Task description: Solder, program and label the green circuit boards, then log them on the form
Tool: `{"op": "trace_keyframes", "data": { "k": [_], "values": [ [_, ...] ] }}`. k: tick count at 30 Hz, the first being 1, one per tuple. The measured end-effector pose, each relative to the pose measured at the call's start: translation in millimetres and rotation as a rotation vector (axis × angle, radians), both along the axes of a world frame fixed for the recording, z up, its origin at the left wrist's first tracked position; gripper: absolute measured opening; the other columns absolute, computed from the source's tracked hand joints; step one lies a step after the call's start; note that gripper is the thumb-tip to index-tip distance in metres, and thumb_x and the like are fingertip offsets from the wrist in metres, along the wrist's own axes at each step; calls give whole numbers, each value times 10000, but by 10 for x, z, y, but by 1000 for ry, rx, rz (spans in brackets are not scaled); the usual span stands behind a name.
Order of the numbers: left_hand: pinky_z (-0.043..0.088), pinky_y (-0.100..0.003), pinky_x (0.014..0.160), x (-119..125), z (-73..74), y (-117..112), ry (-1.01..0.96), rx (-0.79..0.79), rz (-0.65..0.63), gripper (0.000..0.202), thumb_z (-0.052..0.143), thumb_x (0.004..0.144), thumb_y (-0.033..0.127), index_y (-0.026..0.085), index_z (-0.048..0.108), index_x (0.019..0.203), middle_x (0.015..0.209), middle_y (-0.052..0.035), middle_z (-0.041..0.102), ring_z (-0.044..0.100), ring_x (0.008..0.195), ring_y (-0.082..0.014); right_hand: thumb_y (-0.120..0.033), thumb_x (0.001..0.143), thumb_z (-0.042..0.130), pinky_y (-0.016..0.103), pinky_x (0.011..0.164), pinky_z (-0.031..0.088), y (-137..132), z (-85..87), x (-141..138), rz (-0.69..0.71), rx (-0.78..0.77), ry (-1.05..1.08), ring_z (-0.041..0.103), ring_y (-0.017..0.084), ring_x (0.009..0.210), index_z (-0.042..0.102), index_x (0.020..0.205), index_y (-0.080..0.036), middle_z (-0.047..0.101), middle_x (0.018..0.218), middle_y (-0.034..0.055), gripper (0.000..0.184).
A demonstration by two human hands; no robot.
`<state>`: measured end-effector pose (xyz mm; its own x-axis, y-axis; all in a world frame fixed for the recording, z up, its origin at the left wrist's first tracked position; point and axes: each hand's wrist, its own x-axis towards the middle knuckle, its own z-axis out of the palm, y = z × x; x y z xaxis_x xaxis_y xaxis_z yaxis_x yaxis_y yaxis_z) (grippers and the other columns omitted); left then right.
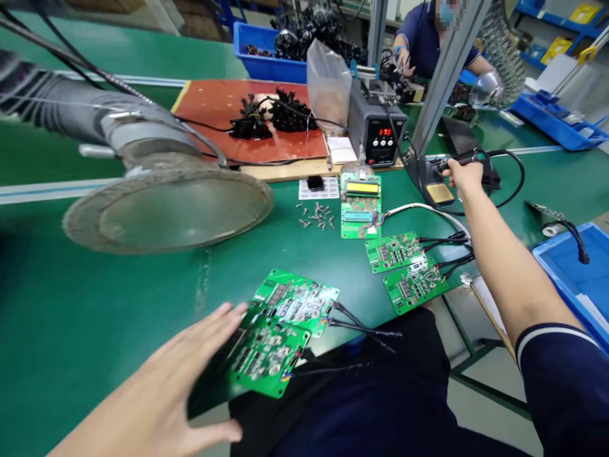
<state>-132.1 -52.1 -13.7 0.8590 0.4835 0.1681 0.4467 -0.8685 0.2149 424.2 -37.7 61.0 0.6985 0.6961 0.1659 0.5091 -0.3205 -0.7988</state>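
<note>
My left hand (176,374) is open, thumb apart from the straight fingers, beside the left edge of two green circuit boards. The nearer circuit board (269,355) overlaps the farther circuit board (297,301), and black leads run from both to the right. At the right, my right hand (464,176) is closed around the handle of a soldering iron (471,158) at its stand; the tip is hidden. A yellowish sponge (438,193) lies in the stand's base. Two more boards, an upper one (392,251) and a lower one (413,284), lie between my hands.
A soldering station (378,130) reading 370 stands at the back. Before it lie a test board (361,206) with a yellow display and several loose screws (318,216). A fume hood (169,209) overhangs the left. Blue bins (578,254) stand right and behind; a co-worker (428,38) sits across.
</note>
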Motion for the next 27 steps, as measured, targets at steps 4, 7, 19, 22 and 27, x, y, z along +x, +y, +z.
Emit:
{"op": "trace_keyframes", "data": {
  "k": [4, 7, 19, 22, 27],
  "values": [
    [428, -508, 981, 116, -62, -125, 104, 14, -104, 1187, 627, 616, 712, 165, 22, 1479, 1428, -181, 396, 434, 1261, -386, -338, 984, 304, 268, 659, 500, -33, 180, -273, 125, -203, 123, 618, 99, 727, 613, 969, -91, 655, 971, 82, 396],
    [380, -505, 1041, 148, -122, -136, 85, -11, -83, 1071, 601, 736, 610, 154, -27, 1475, 1429, -185, 396, 392, 1298, -353, -414, 968, 81, 249, 609, 440, -571, 160, -884, 275, -194, 106, 568, 32, 613, 608, 962, -37, 645, 1065, 127, 648],
    [329, -604, 1044, 197, -37, -201, -23, -31, -77, 1004, 645, 730, 558, 144, 96, 1462, 1313, -213, 515, 460, 1251, -353, -131, 891, 450, 341, 663, 497, -1831, -652, -2636, 696, -240, -772, 593, 216, 749, 655, 970, -107, 629, 798, 105, 220],
    [383, -573, 1011, 179, -45, -265, -73, -11, -75, 990, 636, 735, 570, 137, 113, 1456, 1259, -215, 558, 520, 1192, -345, -115, 894, 438, 332, 661, 455, -1629, -536, -2535, 681, -180, -818, 562, 208, 740, 673, 889, -106, 606, 768, 100, 235],
    [452, -514, 903, 200, -17, -432, -115, 20, 4, 910, 629, 736, 575, 161, 205, 1427, 1183, -192, 610, 603, 1060, -326, -150, 907, 450, 342, 679, 396, -1118, -378, -2355, 803, -175, -901, 512, 201, 742, 682, 880, -156, 608, 779, 76, 234]
  ]
}}
